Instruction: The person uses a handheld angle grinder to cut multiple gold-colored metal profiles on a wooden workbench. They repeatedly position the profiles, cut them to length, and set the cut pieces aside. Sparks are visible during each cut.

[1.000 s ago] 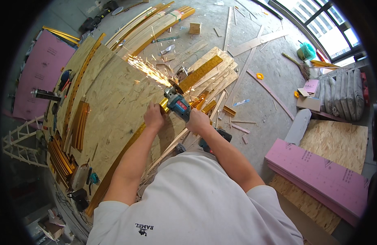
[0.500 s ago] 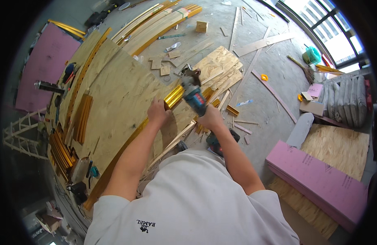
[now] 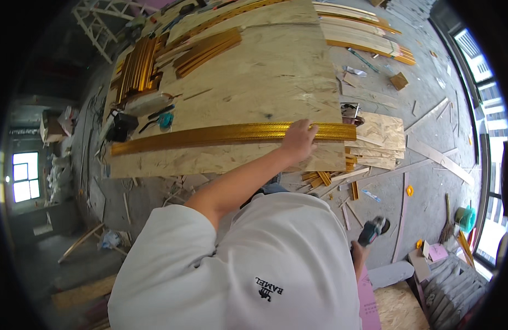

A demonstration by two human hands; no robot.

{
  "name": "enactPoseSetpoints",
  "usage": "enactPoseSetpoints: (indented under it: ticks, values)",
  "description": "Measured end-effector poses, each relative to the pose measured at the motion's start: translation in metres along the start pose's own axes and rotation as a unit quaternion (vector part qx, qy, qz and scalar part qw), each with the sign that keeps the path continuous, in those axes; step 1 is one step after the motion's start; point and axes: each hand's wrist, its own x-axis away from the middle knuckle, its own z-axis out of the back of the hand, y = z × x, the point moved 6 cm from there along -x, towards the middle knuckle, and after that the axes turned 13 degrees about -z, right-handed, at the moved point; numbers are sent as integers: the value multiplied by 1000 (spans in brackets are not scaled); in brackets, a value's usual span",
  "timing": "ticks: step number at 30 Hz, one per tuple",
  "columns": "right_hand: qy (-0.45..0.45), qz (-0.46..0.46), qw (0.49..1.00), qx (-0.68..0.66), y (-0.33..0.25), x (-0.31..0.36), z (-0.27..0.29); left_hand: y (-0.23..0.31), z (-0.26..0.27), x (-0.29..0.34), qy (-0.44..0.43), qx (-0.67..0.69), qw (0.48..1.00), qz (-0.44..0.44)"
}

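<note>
A long gold metal profile strip (image 3: pixel 210 135) lies across the wooden board table (image 3: pixel 254 104), its right end sticking out past the board's edge. My left hand (image 3: pixel 299 140) is over the strip near that end, fingers curled across its patterned top. Down at my right side, my right hand (image 3: pixel 359 254) grips an angle grinder (image 3: pixel 370 232) with a blue body and a dark head. The grinder is held away from the board, over the floor. My body hides part of the right arm.
Shorter gold strips (image 3: pixel 138 71) and a teal-handled tool (image 3: pixel 165 120) lie on the board's left part. Wood offcuts (image 3: pixel 383 137) and scraps litter the concrete floor on the right. Pink foam panels (image 3: pixel 368 300) are beside me, near grey sacks (image 3: pixel 446 286).
My view has turned left. My right hand has swung the grinder from the strip's end down to my right side. My left hand now lies on top of the strip, farther from its end.
</note>
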Motion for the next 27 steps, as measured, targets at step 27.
enactPoseSetpoints:
  ticks: [27]
  values:
    - [31, -111, 988, 101, 135, -20, -28, -145, 74, 60, -348, 18, 937, 40]
